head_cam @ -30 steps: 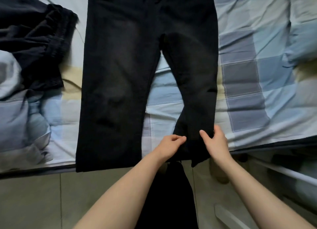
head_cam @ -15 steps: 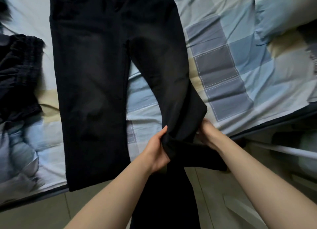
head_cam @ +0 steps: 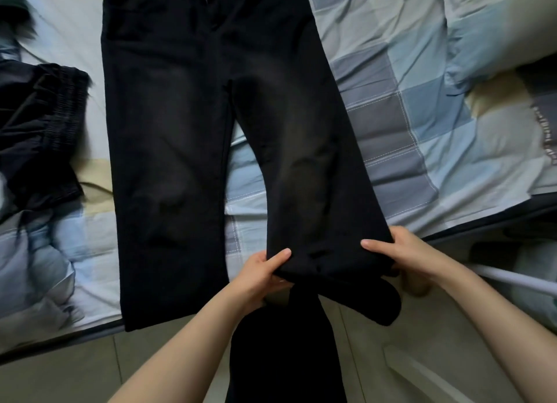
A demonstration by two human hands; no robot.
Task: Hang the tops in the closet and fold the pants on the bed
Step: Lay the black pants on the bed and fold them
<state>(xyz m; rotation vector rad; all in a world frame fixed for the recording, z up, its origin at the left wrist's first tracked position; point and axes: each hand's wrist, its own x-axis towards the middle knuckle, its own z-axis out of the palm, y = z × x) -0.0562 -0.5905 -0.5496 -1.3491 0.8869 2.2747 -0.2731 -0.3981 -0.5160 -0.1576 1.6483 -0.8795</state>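
Note:
Black pants point(head_cam: 180, 131) lie flat on the bed point(head_cam: 407, 131), waistband at the far side, legs pointing toward me. The left leg hangs a little over the bed's near edge. The right leg's lower end is lifted and doubled over at the near edge. My left hand point(head_cam: 262, 274) pinches its left side, thumb on top. My right hand point(head_cam: 398, 251) grips its right side, thumb on top. The hem end droops below my hands.
A second dark garment point(head_cam: 42, 137) with an elastic waistband lies bunched at the bed's left side. A blue, grey and cream patchwork quilt covers the bed. A pillow point(head_cam: 497, 34) sits at the far right. Tiled floor point(head_cam: 60, 372) lies below the bed edge.
Both hands took hold of the right leg's lower end and lifted it, folding it over at the bed edge. The view shifted, so the pants appear more centred.

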